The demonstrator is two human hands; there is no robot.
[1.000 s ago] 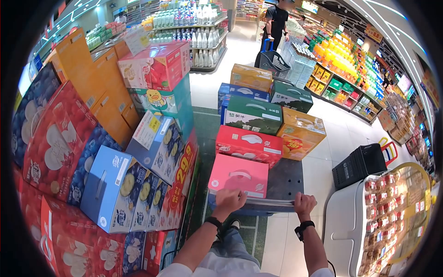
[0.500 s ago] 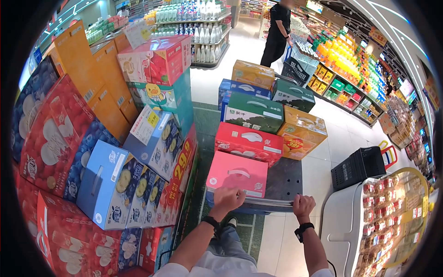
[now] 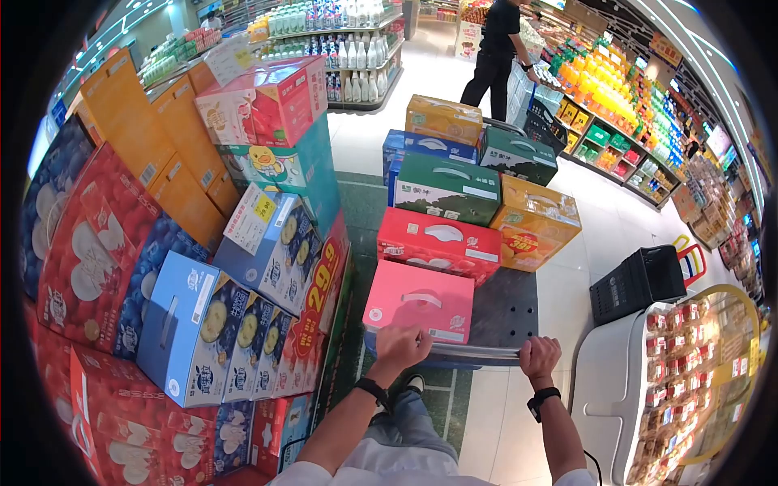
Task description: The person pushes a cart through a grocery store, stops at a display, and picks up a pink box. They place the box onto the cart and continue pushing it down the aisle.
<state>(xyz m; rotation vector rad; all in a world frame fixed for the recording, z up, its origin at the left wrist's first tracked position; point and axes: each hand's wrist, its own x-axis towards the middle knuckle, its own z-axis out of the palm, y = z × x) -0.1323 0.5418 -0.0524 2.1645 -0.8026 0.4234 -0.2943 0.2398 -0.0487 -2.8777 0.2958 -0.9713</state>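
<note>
My left hand is wrapped round the left end of the metal push handle of a flat trolley. Around the handle's right end, my right hand is closed too. On the dark trolley deck a pink carton stands nearest me, just beyond my left hand. Behind it come a red carton, a green carton and an orange carton. Farther off sit a dark green carton, a blue carton and a yellow carton.
Tall piles of gift cartons line the left side, close to the trolley. To the right are a black shopping basket and a white display bin of packaged goods. A person in black stands ahead near a bottle display.
Both hands keep hold of the handle. The person ahead has shifted to the right, and my view has moved slightly. More of my shoe and leg shows below the handle.
</note>
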